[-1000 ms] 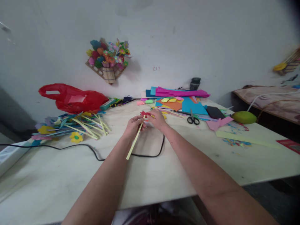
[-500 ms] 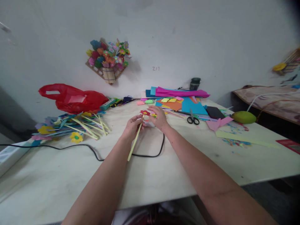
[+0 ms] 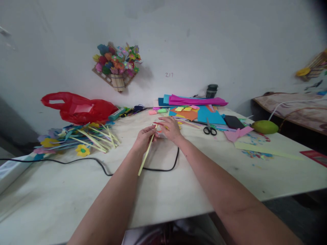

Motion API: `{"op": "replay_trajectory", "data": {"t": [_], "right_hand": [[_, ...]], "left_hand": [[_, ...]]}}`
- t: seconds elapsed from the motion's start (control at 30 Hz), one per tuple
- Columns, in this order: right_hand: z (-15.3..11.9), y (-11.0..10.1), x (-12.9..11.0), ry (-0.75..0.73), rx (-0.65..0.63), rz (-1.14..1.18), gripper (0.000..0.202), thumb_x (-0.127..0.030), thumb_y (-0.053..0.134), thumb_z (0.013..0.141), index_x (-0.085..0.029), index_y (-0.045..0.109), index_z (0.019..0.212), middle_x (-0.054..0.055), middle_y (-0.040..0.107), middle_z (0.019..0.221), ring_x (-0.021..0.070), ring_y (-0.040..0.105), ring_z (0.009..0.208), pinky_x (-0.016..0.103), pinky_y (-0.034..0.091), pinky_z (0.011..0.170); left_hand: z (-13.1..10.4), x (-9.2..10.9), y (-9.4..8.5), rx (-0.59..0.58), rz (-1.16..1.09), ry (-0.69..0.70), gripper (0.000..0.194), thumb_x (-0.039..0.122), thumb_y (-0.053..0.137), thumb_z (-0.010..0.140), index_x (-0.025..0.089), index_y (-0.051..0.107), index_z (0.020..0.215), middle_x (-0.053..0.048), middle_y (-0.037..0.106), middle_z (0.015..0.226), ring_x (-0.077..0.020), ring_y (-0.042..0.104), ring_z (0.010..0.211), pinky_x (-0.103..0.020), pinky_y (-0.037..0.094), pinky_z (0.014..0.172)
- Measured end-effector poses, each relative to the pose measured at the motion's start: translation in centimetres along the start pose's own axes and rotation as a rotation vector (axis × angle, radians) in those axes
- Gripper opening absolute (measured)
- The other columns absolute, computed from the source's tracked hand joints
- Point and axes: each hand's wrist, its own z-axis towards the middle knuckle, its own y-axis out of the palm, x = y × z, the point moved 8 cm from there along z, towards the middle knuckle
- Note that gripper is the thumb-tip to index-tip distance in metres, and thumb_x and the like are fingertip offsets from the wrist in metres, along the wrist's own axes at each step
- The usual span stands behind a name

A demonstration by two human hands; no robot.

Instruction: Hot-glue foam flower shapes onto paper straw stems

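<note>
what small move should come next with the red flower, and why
Probably a light press of the right hand on the red flower, with the left hand steadying the pale yellow strip. The flower is at the strip's upper end, the left hand grips the strip just below, and the right fingers are at the flower; whether it is attached is hidden.

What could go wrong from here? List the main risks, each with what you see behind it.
The red piece at the tip of the pale yellow strip is partly covered by the fingers of the right hand, so it might bend or shift unseen.

The strip is narrow and held near its top by the left hand; its long lower part could crease if knocked.

The black cord loops between the forearms, so an arm might catch it.
</note>
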Motion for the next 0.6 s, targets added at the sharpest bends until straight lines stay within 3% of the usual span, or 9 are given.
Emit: {"op": "replay_trajectory", "data": {"t": [0.3,0.6], "right_hand": [[0.09,0.13,-0.1,0.009,-0.026,-0.011,0.023,-0.018,0.047,0.084,-0.021,0.07,0.085,0.003,0.064,0.11,0.0202,0.053,0.1,0.038,0.038,0.09],[0.04,0.46,-0.02,0.043,-0.055,0.004,0.026,-0.016,0.044,0.084,-0.02,0.069,0.091,0.003,0.065,0.108,0.0207,0.053,0.096,0.037,0.039,0.087]], "left_hand": [[0.14,-0.26,-0.22,0.007,-0.008,0.006,0.036,0.02,0.067,0.063,0.008,0.058,0.095,-0.002,0.059,0.051,-0.0093,0.048,0.037,-0.021,0.032,0.04],[-0.06,-0.01,-0.01,0.018,-0.007,0.004,0.034,0.02,0.068,0.062,0.006,0.059,0.092,-0.002,0.059,0.05,-0.009,0.047,0.036,-0.02,0.032,0.039]]}}
